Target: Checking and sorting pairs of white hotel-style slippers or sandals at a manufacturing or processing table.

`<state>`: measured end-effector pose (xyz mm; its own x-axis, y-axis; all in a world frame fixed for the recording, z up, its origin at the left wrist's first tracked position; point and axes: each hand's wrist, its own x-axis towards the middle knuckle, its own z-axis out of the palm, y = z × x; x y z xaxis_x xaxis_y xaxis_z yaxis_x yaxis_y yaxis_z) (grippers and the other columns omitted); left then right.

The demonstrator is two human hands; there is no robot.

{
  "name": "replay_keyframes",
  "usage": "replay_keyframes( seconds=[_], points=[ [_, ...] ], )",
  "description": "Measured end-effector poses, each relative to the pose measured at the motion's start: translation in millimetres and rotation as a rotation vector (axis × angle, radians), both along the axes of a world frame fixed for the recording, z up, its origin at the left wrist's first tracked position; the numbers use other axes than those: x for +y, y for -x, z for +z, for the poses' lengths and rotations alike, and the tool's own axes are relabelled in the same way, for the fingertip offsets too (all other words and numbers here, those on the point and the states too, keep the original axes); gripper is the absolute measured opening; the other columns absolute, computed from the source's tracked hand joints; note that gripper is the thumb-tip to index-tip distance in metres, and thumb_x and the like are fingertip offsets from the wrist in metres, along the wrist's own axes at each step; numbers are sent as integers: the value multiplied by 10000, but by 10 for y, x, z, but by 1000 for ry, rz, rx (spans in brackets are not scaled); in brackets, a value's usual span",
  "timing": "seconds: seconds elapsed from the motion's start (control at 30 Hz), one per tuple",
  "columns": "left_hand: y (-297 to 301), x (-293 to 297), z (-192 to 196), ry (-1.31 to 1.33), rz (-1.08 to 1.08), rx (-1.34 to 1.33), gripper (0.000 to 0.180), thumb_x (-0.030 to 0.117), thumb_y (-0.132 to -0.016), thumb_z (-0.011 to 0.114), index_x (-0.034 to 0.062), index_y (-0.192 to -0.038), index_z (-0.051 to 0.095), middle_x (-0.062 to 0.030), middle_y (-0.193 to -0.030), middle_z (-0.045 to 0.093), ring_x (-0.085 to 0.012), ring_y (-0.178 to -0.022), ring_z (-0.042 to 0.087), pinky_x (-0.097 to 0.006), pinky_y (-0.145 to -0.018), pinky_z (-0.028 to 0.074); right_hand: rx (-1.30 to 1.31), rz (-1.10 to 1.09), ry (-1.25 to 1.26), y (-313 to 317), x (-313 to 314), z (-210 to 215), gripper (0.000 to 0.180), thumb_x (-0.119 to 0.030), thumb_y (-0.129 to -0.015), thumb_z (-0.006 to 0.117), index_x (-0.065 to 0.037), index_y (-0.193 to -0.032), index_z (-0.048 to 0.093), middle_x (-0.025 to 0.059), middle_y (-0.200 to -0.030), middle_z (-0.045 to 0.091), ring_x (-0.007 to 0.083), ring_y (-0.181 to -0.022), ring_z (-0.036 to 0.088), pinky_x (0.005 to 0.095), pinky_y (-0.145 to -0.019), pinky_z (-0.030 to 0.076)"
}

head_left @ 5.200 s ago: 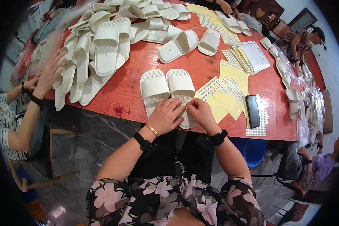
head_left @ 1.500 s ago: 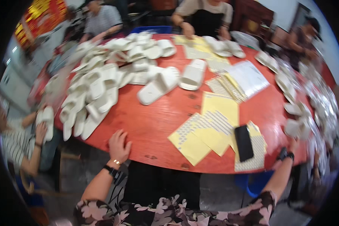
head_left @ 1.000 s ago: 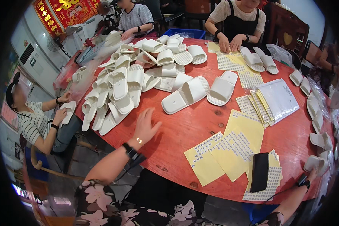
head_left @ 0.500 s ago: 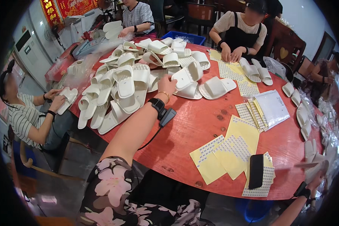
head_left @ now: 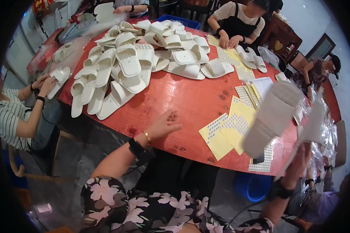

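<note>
My left hand (head_left: 165, 126) hangs empty over the table's near edge, fingers apart and slightly blurred. At the right, my right hand (head_left: 302, 153) is closed on a pair of off-white slippers, lifted above the table. One slipper (head_left: 272, 118) shows its textured sole; the other slipper (head_left: 314, 122) is seen edge-on and smeared by motion. Part of my right hand is hidden by them. Beyond my left hand lies a large pile of white open-toe slippers (head_left: 128, 62).
Yellow sticker sheets (head_left: 217, 138) lie on the red table (head_left: 175, 105), a dark block (head_left: 258, 159) partly hidden beside them. A blue bin (head_left: 252, 188) stands below the edge. Co-workers sit around; one handles a slipper (head_left: 59, 83) at left, another touches sticker sheets (head_left: 229, 56).
My left hand has let go of a slipper on the pile and drawn back toward me. My right hand has raised the slippers from the table's right side, moving them up and inward.
</note>
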<state>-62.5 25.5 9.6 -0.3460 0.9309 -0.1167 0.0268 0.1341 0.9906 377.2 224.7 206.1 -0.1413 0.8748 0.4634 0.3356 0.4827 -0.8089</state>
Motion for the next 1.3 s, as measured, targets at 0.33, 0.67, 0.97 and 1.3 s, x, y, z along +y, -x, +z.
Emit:
replay_keyframes(
  seconds=[0.33, 0.67, 0.97, 1.3],
  points=[
    [-120, -581, -142, -119, 348, -355, 706, -26, -829, 622, 12, -1466, 321, -129, -1242, 585, -182, -1076, 603, -316, -909, 505, -58, 422, 356, 2181, -841, -1383, 332, -49, -879, 580, 29, -1197, 527, 121, -1056, 581, 218, -905, 579, 341, -764, 487],
    [-73, -516, -373, -69, 529, 454, 733, 87, -796, 682, -20, -1436, 341, -244, -1233, 570, -376, -1133, 563, -433, -964, 457, -571, 425, -128, 2439, -691, -2251, 472, 10, -759, 597, 85, -1214, 498, 350, -1360, 421, 489, -1210, 443, 508, -1029, 385],
    [-395, -512, -79, 74, 482, 951, 890, 184, -750, 759, -40, -1466, 281, -256, -1411, 432, -413, -1225, 466, -461, -1047, 369, -471, 483, -31, 2288, -556, -2092, 367, 68, -758, 600, 10, -1119, 633, 272, -1292, 512, 426, -1174, 496, 445, -999, 426],
    [-598, -221, -119, -355, -87, 1034, 341, 179, -813, 701, 89, -1135, 636, -55, -1195, 613, -233, -1169, 536, -410, -962, 430, -427, 419, -9, 2211, -908, -2097, 120, -22, -771, 683, -42, -887, 661, 136, -899, 583, 331, -886, 558, 408, -785, 469]
  ],
)
